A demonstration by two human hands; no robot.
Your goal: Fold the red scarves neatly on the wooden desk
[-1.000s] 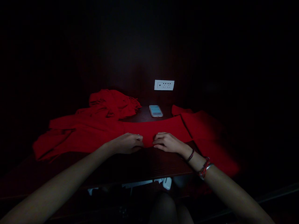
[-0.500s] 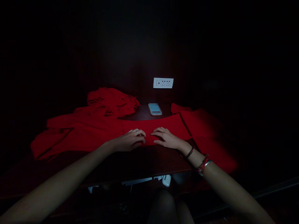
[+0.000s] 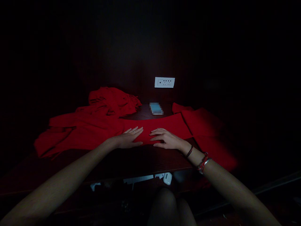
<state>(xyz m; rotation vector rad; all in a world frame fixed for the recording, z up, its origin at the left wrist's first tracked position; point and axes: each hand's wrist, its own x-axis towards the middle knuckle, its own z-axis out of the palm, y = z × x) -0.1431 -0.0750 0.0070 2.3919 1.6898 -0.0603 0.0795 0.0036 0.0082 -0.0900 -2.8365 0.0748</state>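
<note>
A long red scarf point(image 3: 162, 123) lies across the dark table, flat in the middle and bunched up with a fringe at the back left. On its flat middle strip rests my left hand point(image 3: 129, 137), fingers stretched out and a ring on one of them. My right hand point(image 3: 166, 138) lies on the same strip a little to the right, its fingers spread and slightly bent. Neither hand grips the cloth. Toward the right the red cloth point(image 3: 207, 125) widens and hangs down past the front edge, fading into shadow.
Behind the strip lies a phone point(image 3: 156, 108) with a blurred screen. A white wall socket point(image 3: 164, 82) sits on the dark wall. Below the table edge are a small white case point(image 3: 167, 178) and white paper point(image 3: 138, 179). My knees point(image 3: 164, 205) are underneath.
My hands were closed at the near edge of the scarf. Their fingers have opened and now lie flatter on the cloth. The scarf keeps nearly the same shape.
</note>
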